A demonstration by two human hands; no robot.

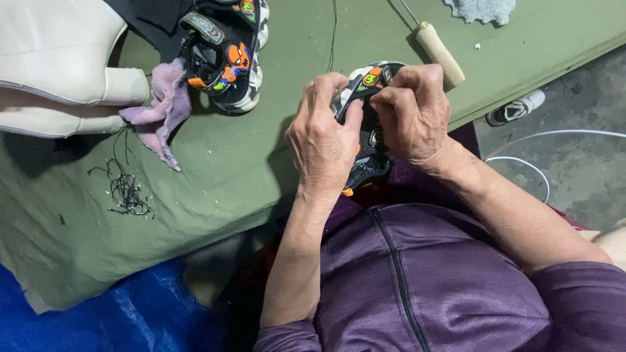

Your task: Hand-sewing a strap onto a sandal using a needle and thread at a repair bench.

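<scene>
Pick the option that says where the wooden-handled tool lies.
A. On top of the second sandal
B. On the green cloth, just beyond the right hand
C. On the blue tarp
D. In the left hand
B: the wooden-handled tool rests on the green cloth just past the right hand, touching neither hand.

Small shoe-repair or shoemaking workshop. Evidence: tabletop [228,169] covered in green cloth; wooden-handled awl [439,52] near its far right edge; tangle of black thread scraps [125,189] toward the left edge; child's sandal [225,52] (black, orange trim) at the far edge; bare concrete floor [574,176].
</scene>
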